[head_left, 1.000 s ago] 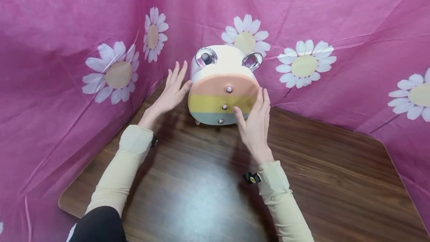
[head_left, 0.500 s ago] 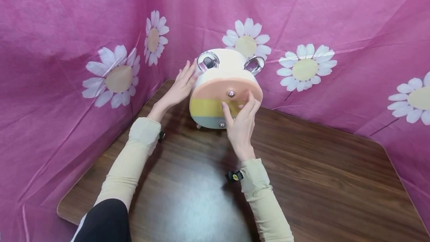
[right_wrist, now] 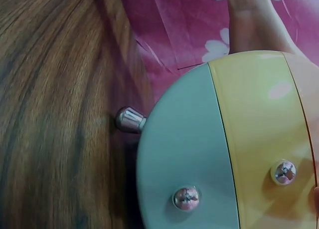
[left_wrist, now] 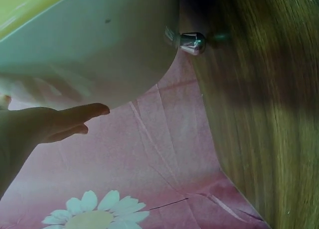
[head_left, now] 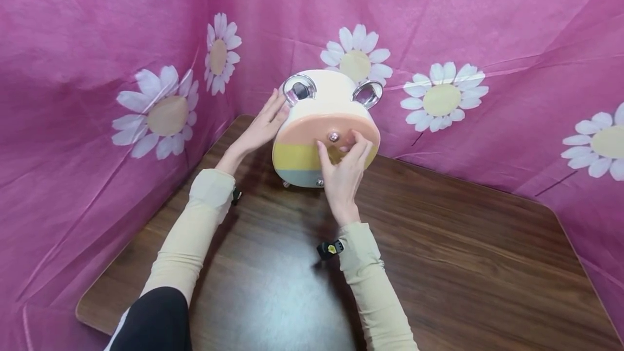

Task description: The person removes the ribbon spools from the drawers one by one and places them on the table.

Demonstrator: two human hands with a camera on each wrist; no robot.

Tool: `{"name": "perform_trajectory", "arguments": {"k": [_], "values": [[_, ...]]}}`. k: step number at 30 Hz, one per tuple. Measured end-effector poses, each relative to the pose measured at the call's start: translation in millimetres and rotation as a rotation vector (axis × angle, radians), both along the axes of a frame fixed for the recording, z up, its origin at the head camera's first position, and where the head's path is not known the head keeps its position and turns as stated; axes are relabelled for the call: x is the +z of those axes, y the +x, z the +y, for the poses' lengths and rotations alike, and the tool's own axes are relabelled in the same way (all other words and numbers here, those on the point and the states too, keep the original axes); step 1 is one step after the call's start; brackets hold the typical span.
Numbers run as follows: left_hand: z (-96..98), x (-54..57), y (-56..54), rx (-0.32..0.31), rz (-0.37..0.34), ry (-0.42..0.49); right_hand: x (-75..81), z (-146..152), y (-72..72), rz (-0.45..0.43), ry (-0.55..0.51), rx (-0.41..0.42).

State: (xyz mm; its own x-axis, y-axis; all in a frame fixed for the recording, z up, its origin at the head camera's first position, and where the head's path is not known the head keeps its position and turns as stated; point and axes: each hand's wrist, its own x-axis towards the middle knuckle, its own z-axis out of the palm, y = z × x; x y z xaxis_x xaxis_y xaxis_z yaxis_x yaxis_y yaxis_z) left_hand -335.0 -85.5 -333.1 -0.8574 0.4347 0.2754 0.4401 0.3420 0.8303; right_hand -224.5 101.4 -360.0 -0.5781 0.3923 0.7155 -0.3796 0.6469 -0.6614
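A rounded white box with three drawer fronts, likely a jewelry box (head_left: 297,150), stands on the wooden table. Its fronts are pink, yellow and teal, each with a round metal knob. My left hand (head_left: 263,129) lies with straight fingers along the box's left side, and in the left wrist view its fingers reach along the white wall. In front of the drawers is my right hand (head_left: 343,177), thumb and index finger spread to either side of the pink drawer's knob (head_left: 333,137). That hand hides the yellow knob (right_wrist: 284,172) from the head view.
Two shiny ring-shaped ears (head_left: 368,94) rise from the box's top. A short metal foot (right_wrist: 130,120) shows under it. Pink cloth (head_left: 468,15) printed with daisies surrounds the back and left of the wooden table (head_left: 453,248).
My right hand has moved from the box's right edge leftward across its front, and its fingers have bent inward around the top knob. My left hand has come up against the left side.
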Motion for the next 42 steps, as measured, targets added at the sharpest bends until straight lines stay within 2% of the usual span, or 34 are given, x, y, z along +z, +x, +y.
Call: {"name": "perform_trajectory", "arguments": {"k": [8, 12, 17, 22, 29, 37, 42], "values": [[3.0, -1.1, -1.0, -0.040, -0.058, 0.114, -1.6, -5.8, -4.9, 0.039, -0.039, 0.014], [4.6, 0.0, 0.4, -0.026, -0.086, 0.133, -2.0, -6.9, -5.4, 0.047, -0.078, 0.024], [7.0, 0.0, 0.8, -0.025, -0.067, 0.148, -1.3, -6.7, -6.8, 0.073, -0.113, 0.024], [7.5, 2.3, 2.7, -0.033, -0.094, 0.176, 0.6, -3.8, -8.8, 0.099, -0.133, 0.026], [3.9, 1.2, 2.6, -0.018, -0.166, 0.205, 1.6, 0.4, -10.7, 0.109, -0.089, 0.031], [1.4, 1.9, 0.8, -0.045, -0.218, 0.221, 2.1, 1.6, -12.4, 0.127, -0.063, 0.062], [0.4, 5.4, 0.6, -0.061, -0.314, 0.248, 3.3, 2.8, -10.8, 0.138, -0.069, 0.080]]}}
